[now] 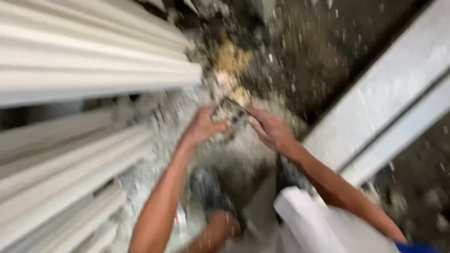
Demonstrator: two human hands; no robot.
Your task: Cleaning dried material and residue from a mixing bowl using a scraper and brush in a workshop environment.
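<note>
Your left hand [202,127] and your right hand [271,131] meet out in front of you on one small, dark, flat object [233,112] — blurred, so you can't tell what it is. It sits between your two hands, above the grey, debris-strewn floor [328,56], its upper end tilted away from you. Your left grip is curled shut around its near left edge, seemingly to steady it; your right grip pinches its right side, fingers laid along the top and thumb beneath. Both forearms reach forward and converge, the left rising from the bottom of the view, the right slanting in from the lower right with the wrist bent inward. To your left, long white ribbed mouldings [84,70] lie stacked in rows; on the right a pale beam [389,98] runs diagonally. Just under your right arm sits a white block [304,215].
</note>
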